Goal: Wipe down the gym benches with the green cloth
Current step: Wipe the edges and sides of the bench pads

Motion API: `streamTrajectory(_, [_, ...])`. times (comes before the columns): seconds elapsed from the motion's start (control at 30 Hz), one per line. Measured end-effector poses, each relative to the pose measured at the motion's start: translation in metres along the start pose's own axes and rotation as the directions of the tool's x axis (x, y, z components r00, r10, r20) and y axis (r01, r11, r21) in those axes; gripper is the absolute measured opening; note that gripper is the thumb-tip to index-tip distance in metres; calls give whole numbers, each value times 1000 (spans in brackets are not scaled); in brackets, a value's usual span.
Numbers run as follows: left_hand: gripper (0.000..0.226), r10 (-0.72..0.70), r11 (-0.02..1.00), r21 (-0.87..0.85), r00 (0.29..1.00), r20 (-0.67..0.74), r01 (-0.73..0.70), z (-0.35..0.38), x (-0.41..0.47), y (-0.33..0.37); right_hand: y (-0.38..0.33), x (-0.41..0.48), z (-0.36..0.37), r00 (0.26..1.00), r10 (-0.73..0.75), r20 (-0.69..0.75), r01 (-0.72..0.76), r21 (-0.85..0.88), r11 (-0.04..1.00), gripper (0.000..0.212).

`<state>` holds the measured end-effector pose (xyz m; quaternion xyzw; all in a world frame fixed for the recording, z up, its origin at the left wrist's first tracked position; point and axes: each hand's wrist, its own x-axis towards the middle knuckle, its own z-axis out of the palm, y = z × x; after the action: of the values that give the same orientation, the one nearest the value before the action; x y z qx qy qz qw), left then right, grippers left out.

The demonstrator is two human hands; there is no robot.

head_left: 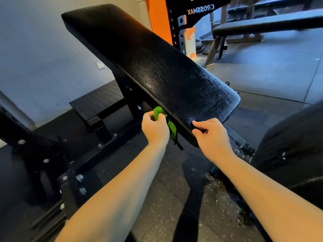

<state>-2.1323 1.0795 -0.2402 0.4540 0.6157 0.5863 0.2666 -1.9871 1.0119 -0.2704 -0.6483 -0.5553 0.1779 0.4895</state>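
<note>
A long black padded bench pad slants across the view from upper left down to its near end at centre right. My left hand grips the bunched green cloth against the pad's near side edge, with part of the cloth hanging below the hand. My right hand holds the pad's near corner, fingers curled over the top surface and thumb on the side edge.
The bench's black steel frame with bolts fills the lower left. A flat black bench stands at the back right beside an orange and black rack. Another dark pad sits at the right edge. Rubber floor lies below.
</note>
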Motion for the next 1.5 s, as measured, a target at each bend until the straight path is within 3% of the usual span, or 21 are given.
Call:
streamTrajectory(0.17, [15,71,989,111,967,244,-100,0,-43,-23,1,-3,4,1000,-8,-17,8,-5,1000,31])
streamTrajectory(0.27, [8,62,975,175,922,383,-139,-3,-62,-32,1,0,2,1000,-17,-12,17,-26,1000,31])
streamTrajectory(0.33, [5,26,979,180,942,334,-91,-5,-46,-25,1,1,2,1000,-16,-14,16,-21,1000,30])
streamTrajectory(0.5, [11,-43,999,-34,998,-35,42,-10,26,14,4,0,1,1000,-23,1,23,-7,1000,30])
streamTrajectory(0.57, [10,-42,996,-83,997,-72,36,-6,28,17,4,0,1,999,-32,8,32,-9,999,31])
streamTrajectory(0.8, [11,108,989,79,974,201,-126,0,-33,-27,5,0,3,999,-40,-13,40,7,999,31])
streamTrajectory(0.97, [6,87,947,218,842,532,-236,-7,-83,-53,-1,0,-7,999,24,45,-25,27,999,29])
streamTrajectory(1.13, [7,-6,937,297,842,540,-184,-29,-74,-52,7,-36,-21,982,182,-40,-181,40,983,30])
streamTrajectory(1.3, [6,0,955,238,800,600,-178,-44,-78,-43,17,-73,-7,902,421,93,-431,202,879,31])
streamTrajectory(1.4, [4,24,968,175,761,648,-179,-49,-74,-35,6,-77,-4,875,455,166,-482,211,850,32])
streamTrajectory(1.5, [21,29,982,109,686,727,-157,-54,-71,-26,-8,-80,1,834,471,286,-548,330,769,28])
